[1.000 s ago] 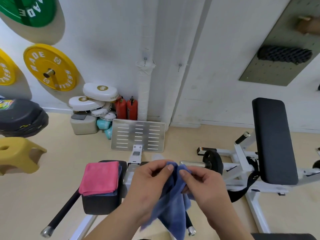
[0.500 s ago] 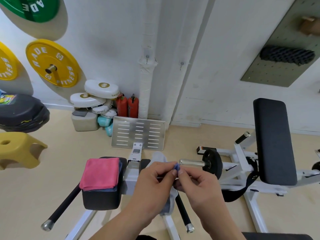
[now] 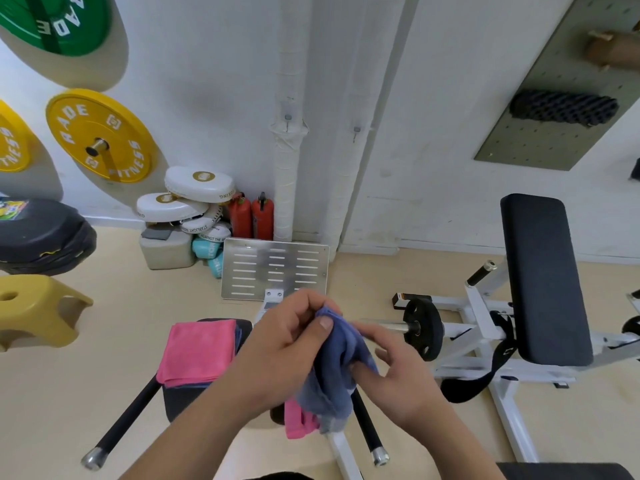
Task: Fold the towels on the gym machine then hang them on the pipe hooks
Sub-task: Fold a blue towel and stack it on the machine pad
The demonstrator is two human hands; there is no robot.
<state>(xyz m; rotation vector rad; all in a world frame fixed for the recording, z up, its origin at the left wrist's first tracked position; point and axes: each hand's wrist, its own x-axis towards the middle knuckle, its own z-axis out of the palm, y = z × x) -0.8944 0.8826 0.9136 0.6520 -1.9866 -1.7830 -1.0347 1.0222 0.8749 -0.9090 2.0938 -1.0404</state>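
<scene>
Over the machine [image 3: 187, 400], left fingers [image 3: 304, 304] pinch bunched blue towel [image 3: 343, 368]; right fingers [image 3: 372, 336] apparently loose.

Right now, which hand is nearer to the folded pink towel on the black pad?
Left. The left hand is just right of the folded pink cloth towel, gripping the crumpled blue cloth towel; the right hand lies farther right, beyond that blue towel.

hands [image 3: 277, 348] [image 3: 398, 372]: 2 | pink towels [image 3: 199, 351] [image 3: 298, 420]: 2 | blue towels [image 3: 332, 375] [image 3: 239, 341]: 2 | pipe hooks [image 3: 287, 119] [image 3: 356, 131]: 2 | yellow plates [image 3: 100, 136] [image 3: 10, 143]: 2 | green plate [image 3: 59, 22]: 1 | fire extinguishers [image 3: 240, 216] [image 3: 262, 216]: 2
</scene>
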